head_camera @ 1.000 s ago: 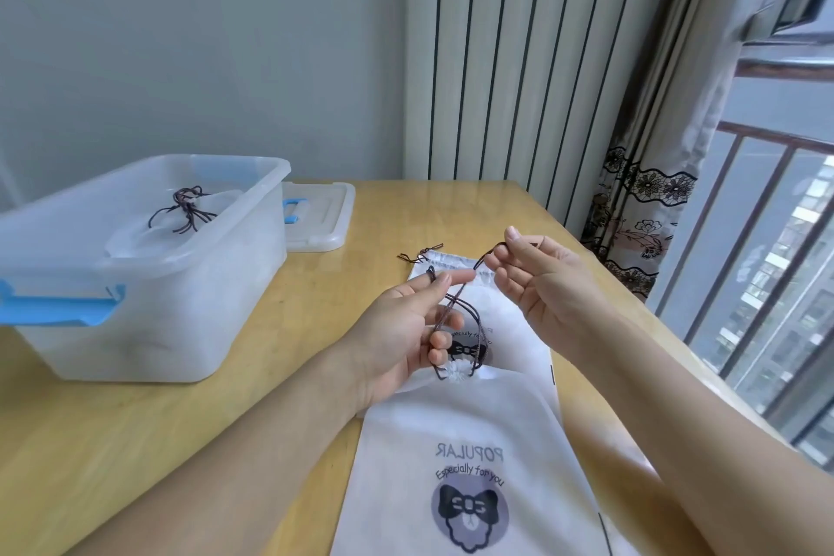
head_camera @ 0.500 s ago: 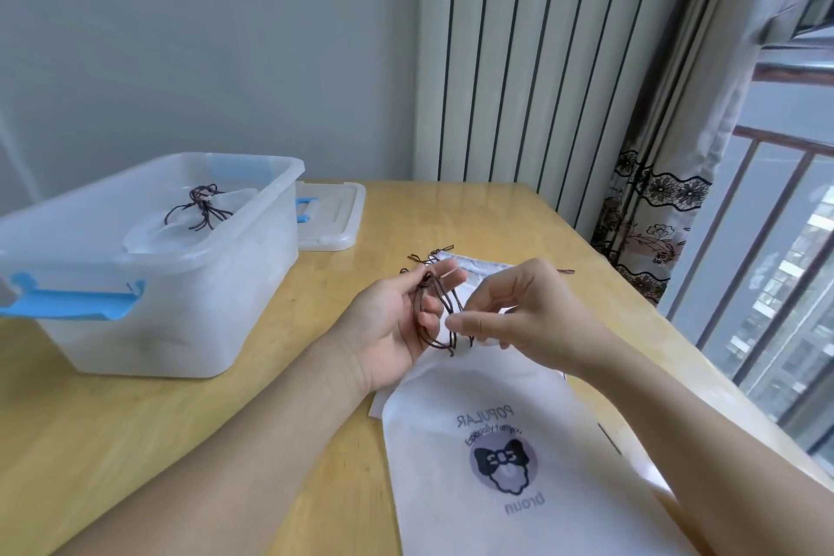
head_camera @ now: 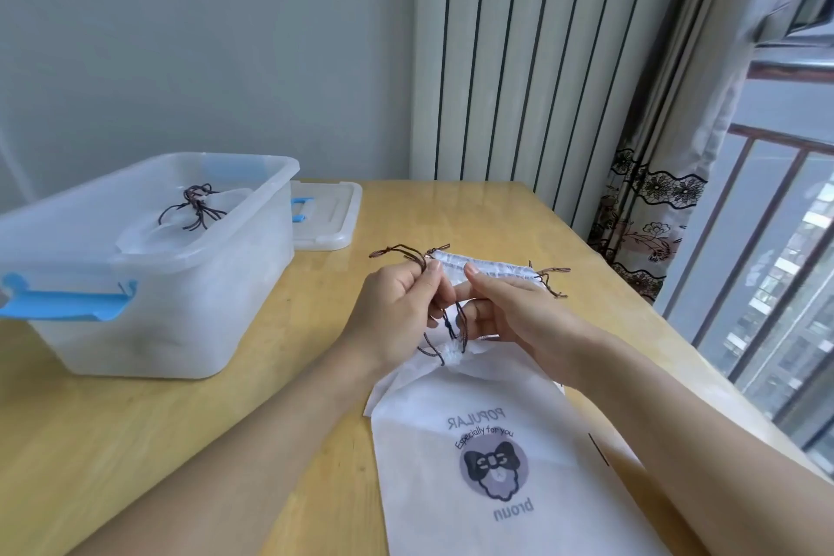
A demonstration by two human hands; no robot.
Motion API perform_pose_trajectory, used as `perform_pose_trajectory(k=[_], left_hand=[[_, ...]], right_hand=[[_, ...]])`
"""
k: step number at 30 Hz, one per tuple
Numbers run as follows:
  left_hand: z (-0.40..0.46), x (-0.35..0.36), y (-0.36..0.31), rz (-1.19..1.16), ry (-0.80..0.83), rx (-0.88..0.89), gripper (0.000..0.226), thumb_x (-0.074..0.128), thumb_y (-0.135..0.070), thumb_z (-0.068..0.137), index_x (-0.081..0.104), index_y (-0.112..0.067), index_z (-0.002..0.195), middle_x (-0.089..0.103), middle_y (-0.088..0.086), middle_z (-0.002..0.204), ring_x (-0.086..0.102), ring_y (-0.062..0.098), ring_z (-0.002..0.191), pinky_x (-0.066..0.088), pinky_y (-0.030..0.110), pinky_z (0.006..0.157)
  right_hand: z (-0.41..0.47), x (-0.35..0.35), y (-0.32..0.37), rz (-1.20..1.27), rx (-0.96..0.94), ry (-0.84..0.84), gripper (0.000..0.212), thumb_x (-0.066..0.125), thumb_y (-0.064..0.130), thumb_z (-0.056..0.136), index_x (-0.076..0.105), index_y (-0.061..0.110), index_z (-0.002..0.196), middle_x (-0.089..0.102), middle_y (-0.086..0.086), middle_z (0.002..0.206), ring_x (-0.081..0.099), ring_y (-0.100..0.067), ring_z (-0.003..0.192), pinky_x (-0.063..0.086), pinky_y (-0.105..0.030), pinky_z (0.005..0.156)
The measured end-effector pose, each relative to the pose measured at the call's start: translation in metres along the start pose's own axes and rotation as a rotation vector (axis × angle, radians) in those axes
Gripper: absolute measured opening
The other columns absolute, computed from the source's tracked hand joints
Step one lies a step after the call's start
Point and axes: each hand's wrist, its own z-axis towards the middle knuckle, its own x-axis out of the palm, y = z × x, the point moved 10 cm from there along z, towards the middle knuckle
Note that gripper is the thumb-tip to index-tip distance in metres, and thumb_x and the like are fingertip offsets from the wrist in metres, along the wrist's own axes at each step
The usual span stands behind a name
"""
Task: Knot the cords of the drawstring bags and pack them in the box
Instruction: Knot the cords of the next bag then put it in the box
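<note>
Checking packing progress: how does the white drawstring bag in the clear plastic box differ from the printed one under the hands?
The white bag in the clear plastic box is packed, cords bunched; the printed white bag on the wooden table lies flat, its dark cords held by both hands. The boxed bag shows no print. Both are white with dark cords.

White bag point(head_camera: 451, 456) with grey-and-black bow print; dark brown cords point(head_camera: 456, 323); blue-handled translucent box point(head_camera: 180, 284).
</note>
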Motion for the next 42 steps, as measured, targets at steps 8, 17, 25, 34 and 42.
perform_pose_trajectory(k=[8, 17, 25, 34, 42], left_hand=[[-0.003, 0.004, -0.011, -0.018, -0.018, 0.197, 0.039, 0.033, -0.034, 0.108, 0.069, -0.023, 0.118, 0.074, -0.002, 0.1, 0.069, 0.017, 0.101, 0.056, 0.034, 0.09], [-0.005, 0.019, 0.006, -0.58, 0.06, -0.141, 0.049, 0.028, -0.032, 0.109, 0.067, -0.002, 0.115, 0.071, 0.015, 0.119, 0.066, 0.026, 0.115, 0.054, 0.039, 0.098], [0.003, -0.026, 0.063, -0.894, -0.271, -0.576, 0.046, 0.041, -0.036, 0.107, 0.04, -0.018, 0.064, 0.028, -0.003, 0.052, 0.033, 0.015, 0.042, 0.046, 0.03, 0.056], [0.016, -0.04, 0.011, 0.523, -0.129, -0.006, 0.027, 0.055, -0.036, 0.098, 0.056, -0.017, 0.08, 0.043, -0.004, 0.054, 0.04, 0.014, 0.051, 0.034, 0.031, 0.054], [0.008, -0.028, 0.001, 0.966, 0.051, 0.104, 0.058, 0.061, -0.08, 0.069, 0.057, -0.022, 0.066, 0.047, -0.007, 0.055, 0.047, 0.009, 0.055, 0.034, 0.027, 0.052]], right_hand=[[-0.001, 0.009, -0.005, -0.027, 0.059, 0.127, 0.053, 0.032, 0.058, 0.104, 0.065, 0.028, 0.133, 0.07, -0.012, 0.087, 0.062, -0.021, 0.077, 0.049, -0.03, 0.082], [0.012, -0.005, 0.004, 0.467, -0.059, 0.067, 0.05, 0.033, 0.045, 0.108, 0.064, 0.015, 0.134, 0.067, 0.001, 0.129, 0.066, -0.014, 0.112, 0.053, -0.036, 0.095], [0.014, -0.075, -0.016, 0.647, 0.098, -0.301, 0.025, 0.051, 0.014, 0.104, 0.066, 0.001, 0.117, 0.02, 0.006, 0.057, 0.022, -0.008, 0.043, 0.027, -0.018, 0.034], [0.004, -0.039, 0.026, -0.789, -0.261, -0.094, 0.035, 0.074, 0.066, 0.077, 0.075, 0.031, 0.076, 0.032, 0.005, 0.059, 0.028, -0.016, 0.055, 0.022, -0.032, 0.056], [0.003, -0.044, 0.026, -1.133, -0.284, -0.116, 0.04, 0.088, 0.058, 0.064, 0.07, 0.032, 0.088, 0.057, 0.005, 0.09, 0.052, -0.014, 0.077, 0.042, -0.03, 0.067]])
